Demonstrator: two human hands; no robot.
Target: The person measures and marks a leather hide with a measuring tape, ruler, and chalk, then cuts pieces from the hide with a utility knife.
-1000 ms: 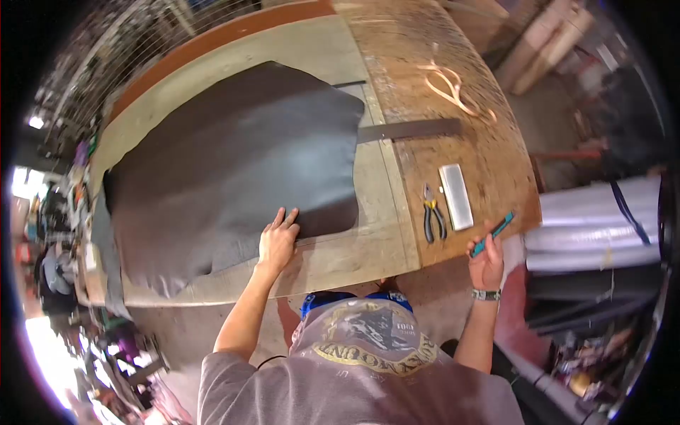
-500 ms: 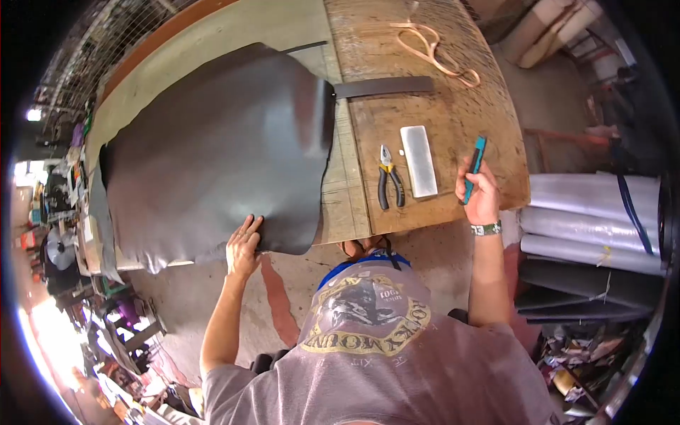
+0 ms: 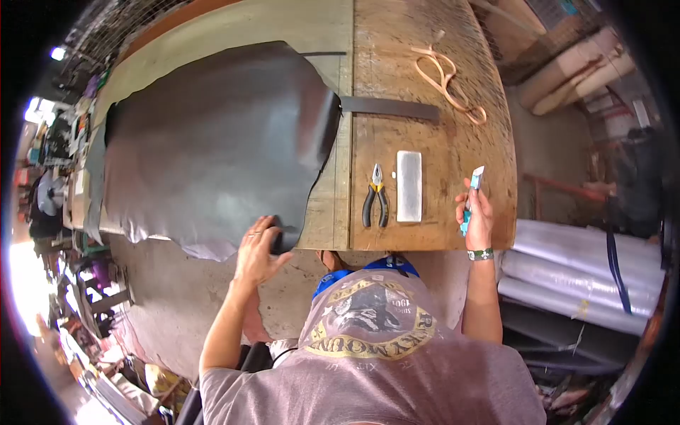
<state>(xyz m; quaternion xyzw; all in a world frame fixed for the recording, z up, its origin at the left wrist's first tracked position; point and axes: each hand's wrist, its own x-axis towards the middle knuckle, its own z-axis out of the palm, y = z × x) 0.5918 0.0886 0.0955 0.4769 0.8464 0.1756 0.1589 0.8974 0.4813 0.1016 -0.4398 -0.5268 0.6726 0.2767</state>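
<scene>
A large dark leather sheet (image 3: pixel 219 142) lies over the left part of the wooden table (image 3: pixel 368 237). At its near right corner my left hand (image 3: pixel 261 249) is closed on the leather, and a bit of the edge is folded up beside the fingers. My right hand (image 3: pixel 479 216) holds a teal utility knife (image 3: pixel 476 178) above the table's right side, its tip pointing away from me. Between the hands lie pliers (image 3: pixel 375 197) with black and yellow handles and a pale rectangular block (image 3: pixel 409 185). A dark leather strip (image 3: pixel 393 108) extends right from the sheet.
A tan cord (image 3: pixel 446 81) lies looped at the table's far right. Clear plastic rolls (image 3: pixel 574 273) are stacked right of the table, with dark rolls below them. Brown rolls (image 3: pixel 577 71) lean farther back. Cluttered shelves line the left side.
My left hand has gone from resting flat on the leather to gripping its corner, which is now lifted and folded. The knife in my right hand has turned and shows its light-coloured tip.
</scene>
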